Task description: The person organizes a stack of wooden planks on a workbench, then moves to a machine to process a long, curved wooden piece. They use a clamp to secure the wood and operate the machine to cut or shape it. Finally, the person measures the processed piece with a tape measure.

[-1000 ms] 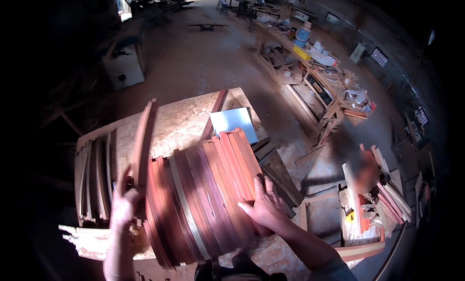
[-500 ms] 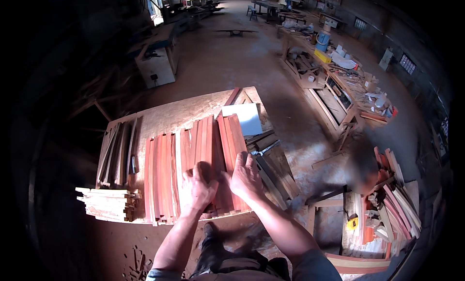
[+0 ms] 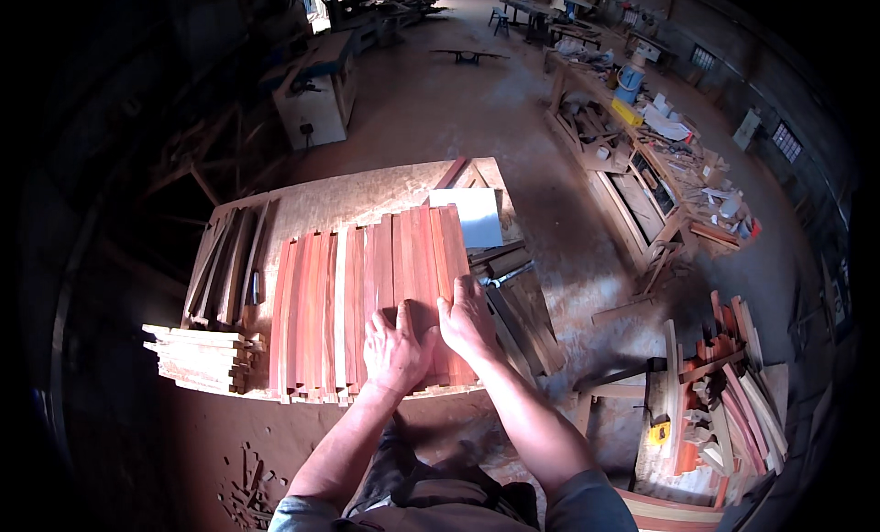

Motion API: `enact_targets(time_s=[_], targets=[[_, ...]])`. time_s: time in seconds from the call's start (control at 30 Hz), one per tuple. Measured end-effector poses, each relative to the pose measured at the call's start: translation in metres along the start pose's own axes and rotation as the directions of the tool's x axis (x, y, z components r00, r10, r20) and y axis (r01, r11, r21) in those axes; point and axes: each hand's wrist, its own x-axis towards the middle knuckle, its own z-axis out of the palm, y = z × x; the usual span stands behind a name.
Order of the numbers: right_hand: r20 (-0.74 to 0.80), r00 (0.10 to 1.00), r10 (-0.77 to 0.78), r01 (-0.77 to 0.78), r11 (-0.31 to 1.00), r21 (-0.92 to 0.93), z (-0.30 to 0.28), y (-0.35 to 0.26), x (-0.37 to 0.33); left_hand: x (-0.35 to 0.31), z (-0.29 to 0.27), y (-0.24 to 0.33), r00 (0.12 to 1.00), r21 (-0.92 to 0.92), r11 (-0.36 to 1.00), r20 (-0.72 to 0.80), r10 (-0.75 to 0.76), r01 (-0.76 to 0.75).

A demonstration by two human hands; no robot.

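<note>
A row of reddish wooden strips [image 3: 316,303], with a few paler ones among them, lies side by side on a board-topped workbench [image 3: 348,188]. Flat on the right half of the row rests my left hand [image 3: 398,351], fingers spread, with nothing in its grasp. My right hand [image 3: 466,319] is at the row's right edge, thumb apart and fingers reaching forward over the outermost strip. Its fingertips are partly hidden from view. The strips under both hands sit close against one another, their far ends slightly stepped.
Dark strips [image 3: 225,262] and a stack of pale short pieces [image 3: 203,360] occupy the bench's left side. A white sheet [image 3: 467,216] lies behind the row. Dark boards [image 3: 522,321] are to the right. Offcuts [image 3: 733,394] fill a stand at right; a cluttered bench [image 3: 655,147] stands beyond.
The gap between the right-hand strips has closed, and those strips now lie against the rest of the row. My left hand has shifted right, nearer my right hand. The view has moved slightly.
</note>
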Motion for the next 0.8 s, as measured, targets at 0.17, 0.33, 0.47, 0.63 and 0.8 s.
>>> enact_targets(time_s=[0.17,0.33,0.47,0.63,0.8], targets=[[0.274,0.948,0.160,-0.218,0.957,0.194,-0.007,0.026,0.010,0.003,-0.012,-0.014,0.997,-0.103,0.995,0.070,0.022,-0.015],[0.348,0.920,0.181,-0.297,0.901,0.317,-0.002,0.040,0.003,-0.025,-0.022,-0.029,0.977,-0.285,0.942,0.060,0.204,-0.179],[0.385,0.913,0.137,-0.295,0.873,0.388,-0.001,0.042,0.001,-0.056,-0.017,-0.050,0.923,-0.236,0.907,0.079,0.377,-0.350],[0.281,0.957,0.068,-0.150,0.948,0.282,0.005,0.045,-0.001,-0.059,0.001,-0.060,0.896,-0.219,0.880,0.046,0.441,-0.421],[0.294,0.954,0.064,-0.145,0.954,0.264,0.000,0.045,0.002,-0.052,0.005,-0.060,0.881,-0.209,0.864,0.023,0.472,-0.458]])
